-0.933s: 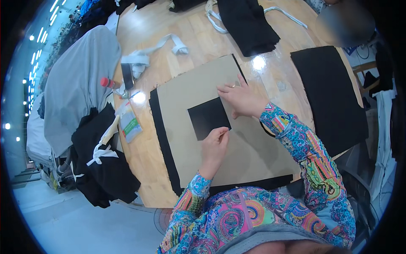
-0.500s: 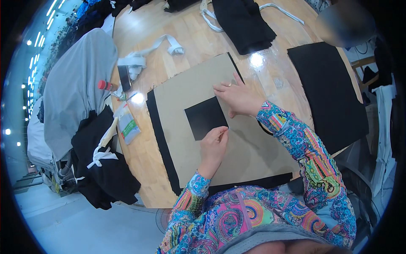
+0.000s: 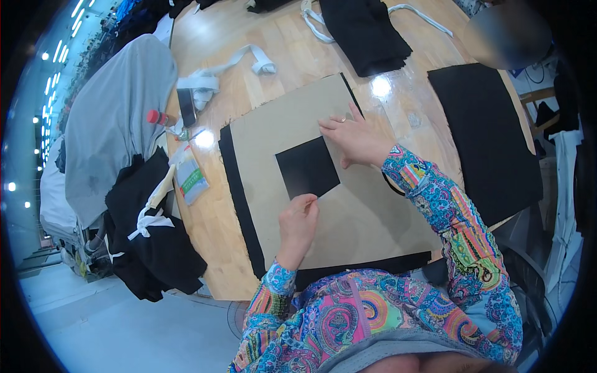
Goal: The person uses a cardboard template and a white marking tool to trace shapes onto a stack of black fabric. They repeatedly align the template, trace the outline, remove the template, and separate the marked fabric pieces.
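Observation:
A large beige sheet (image 3: pixel 373 230) lies on black fabric (image 3: pixel 239 205), which shows along its left and near edges. In the sheet's middle is a black square (image 3: pixel 306 166), apparently an opening onto the fabric below. My left hand (image 3: pixel 298 224) is at the square's near edge, thumb and fingers pinched together; whatever is between them is too small to make out. To the right of the square, my right hand (image 3: pixel 357 142) rests on the sheet with its fingers stretched out, a ring on one of them.
A folded black cloth (image 3: pixel 367 37) with white ties lies at the back, a larger black piece (image 3: pixel 488 137) at the right. On the left are a white strap (image 3: pixel 202 87), a dark phone (image 3: pixel 186 109), a red-capped bottle (image 3: pixel 159 117), a plastic packet (image 3: pixel 189 177) and heaped black cloth (image 3: pixel 140 217).
My left hand has slid left along the square's near edge, from its near right corner. My right hand stays on the sheet; the whole view has shifted slightly.

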The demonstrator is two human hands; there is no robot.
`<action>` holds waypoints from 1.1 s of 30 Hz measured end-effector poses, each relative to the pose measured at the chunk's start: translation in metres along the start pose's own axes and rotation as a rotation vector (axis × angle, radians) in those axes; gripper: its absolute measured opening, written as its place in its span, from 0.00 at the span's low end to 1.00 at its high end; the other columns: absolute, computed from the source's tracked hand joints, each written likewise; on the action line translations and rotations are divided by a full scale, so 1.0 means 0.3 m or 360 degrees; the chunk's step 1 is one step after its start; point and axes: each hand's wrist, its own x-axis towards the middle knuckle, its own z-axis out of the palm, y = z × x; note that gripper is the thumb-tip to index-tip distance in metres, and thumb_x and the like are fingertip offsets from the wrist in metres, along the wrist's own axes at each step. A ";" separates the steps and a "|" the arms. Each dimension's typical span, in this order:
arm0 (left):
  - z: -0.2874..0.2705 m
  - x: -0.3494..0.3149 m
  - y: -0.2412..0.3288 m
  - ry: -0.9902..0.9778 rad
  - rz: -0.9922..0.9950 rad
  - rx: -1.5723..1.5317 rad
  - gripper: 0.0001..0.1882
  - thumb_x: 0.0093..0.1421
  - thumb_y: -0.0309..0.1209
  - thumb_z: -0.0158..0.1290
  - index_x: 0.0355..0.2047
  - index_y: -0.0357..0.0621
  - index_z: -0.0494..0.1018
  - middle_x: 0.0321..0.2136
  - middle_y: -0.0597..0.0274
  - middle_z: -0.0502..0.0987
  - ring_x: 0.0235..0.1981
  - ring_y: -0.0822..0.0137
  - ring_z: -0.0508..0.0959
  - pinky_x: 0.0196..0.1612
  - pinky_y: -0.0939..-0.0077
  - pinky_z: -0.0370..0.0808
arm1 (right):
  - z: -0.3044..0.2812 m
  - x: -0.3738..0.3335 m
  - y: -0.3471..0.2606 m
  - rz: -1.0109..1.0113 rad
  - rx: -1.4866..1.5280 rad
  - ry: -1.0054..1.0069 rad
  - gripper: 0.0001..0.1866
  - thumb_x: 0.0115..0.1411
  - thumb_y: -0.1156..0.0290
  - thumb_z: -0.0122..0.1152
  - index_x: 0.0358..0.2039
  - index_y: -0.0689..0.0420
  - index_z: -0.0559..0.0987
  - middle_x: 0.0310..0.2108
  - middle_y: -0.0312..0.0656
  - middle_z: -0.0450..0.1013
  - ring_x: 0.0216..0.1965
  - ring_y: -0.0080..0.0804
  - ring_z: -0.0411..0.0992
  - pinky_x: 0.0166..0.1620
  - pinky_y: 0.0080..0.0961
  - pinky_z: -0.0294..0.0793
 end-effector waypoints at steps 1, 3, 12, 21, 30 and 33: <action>-0.009 -0.004 -0.002 0.0006 -0.0011 0.0012 0.07 0.56 0.27 0.54 0.34 0.38 0.78 0.31 0.52 0.80 0.32 0.60 0.82 0.36 0.71 0.77 | -0.005 0.001 -0.003 -0.0001 0.0007 -0.0016 0.49 0.29 0.65 0.79 0.56 0.58 0.67 0.58 0.37 0.64 0.62 0.34 0.59 0.65 0.60 0.41; -0.017 -0.009 -0.006 0.0003 -0.0003 0.0011 0.08 0.56 0.27 0.54 0.34 0.37 0.77 0.31 0.51 0.80 0.32 0.60 0.82 0.36 0.71 0.78 | -0.002 0.000 -0.003 -0.0001 0.0001 0.0000 0.49 0.29 0.65 0.79 0.56 0.58 0.68 0.58 0.37 0.64 0.62 0.34 0.59 0.65 0.61 0.41; -0.006 0.081 0.044 0.0096 0.0131 -0.0314 0.06 0.58 0.25 0.55 0.34 0.35 0.77 0.25 0.62 0.79 0.27 0.77 0.77 0.31 0.82 0.74 | 0.006 -0.002 0.004 0.0014 0.0002 0.0018 0.49 0.29 0.65 0.79 0.56 0.58 0.68 0.58 0.38 0.63 0.62 0.34 0.59 0.65 0.61 0.41; 0.125 0.365 0.050 0.0258 0.0175 -0.0318 0.08 0.59 0.27 0.54 0.35 0.34 0.77 0.27 0.59 0.81 0.27 0.75 0.78 0.33 0.81 0.74 | 0.003 0.005 -0.003 0.0003 0.0017 0.0048 0.47 0.28 0.66 0.79 0.54 0.58 0.70 0.57 0.36 0.65 0.60 0.33 0.61 0.64 0.61 0.44; 0.138 0.371 0.063 0.0245 0.0185 -0.0258 0.08 0.59 0.28 0.53 0.35 0.36 0.77 0.27 0.54 0.81 0.26 0.69 0.80 0.31 0.77 0.74 | 0.006 -0.007 0.004 -0.0011 0.0060 0.0112 0.44 0.28 0.68 0.79 0.52 0.58 0.72 0.56 0.36 0.65 0.60 0.34 0.61 0.64 0.61 0.45; 0.134 0.375 0.060 0.0236 0.0200 -0.0181 0.08 0.59 0.28 0.53 0.35 0.37 0.77 0.27 0.55 0.81 0.26 0.71 0.80 0.31 0.78 0.74 | -0.001 -0.003 0.001 -0.0020 0.0092 0.0105 0.43 0.28 0.69 0.78 0.50 0.58 0.73 0.56 0.36 0.65 0.60 0.34 0.61 0.64 0.61 0.46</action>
